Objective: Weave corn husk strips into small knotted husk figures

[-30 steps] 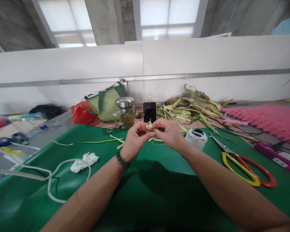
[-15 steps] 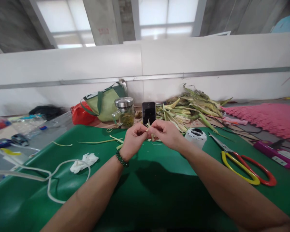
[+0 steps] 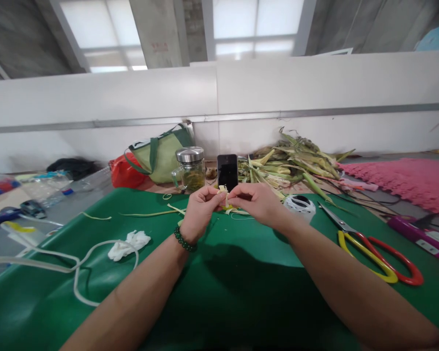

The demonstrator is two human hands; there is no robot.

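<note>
Both hands meet over the far part of the green mat (image 3: 219, 273), just before an upright phone (image 3: 227, 170). My left hand (image 3: 201, 209), with a green bead bracelet at its wrist, pinches a small pale-yellow piece of corn husk (image 3: 223, 189) between thumb and fingertips. My right hand (image 3: 254, 202) is closed in a pinch at the right side of this husk piece. Its fingertips partly cover the husk, so the exact shape is hard to make out. Husk scraps lie on the mat below and beside the hands.
Large scissors (image 3: 369, 253) with red and yellow handles and a white spool (image 3: 300, 207) lie to the right. A pile of corn husks (image 3: 303, 156), a glass tea jar (image 3: 190, 170) and a green bag (image 3: 161, 156) stand behind. White tissue (image 3: 129, 245) and a pale cord (image 3: 76, 282) are left.
My right hand has drawn slightly right, away from the left fingertips, showing more of the husk piece. The whole view has shifted a little. My left hand keeps its pinch.
</note>
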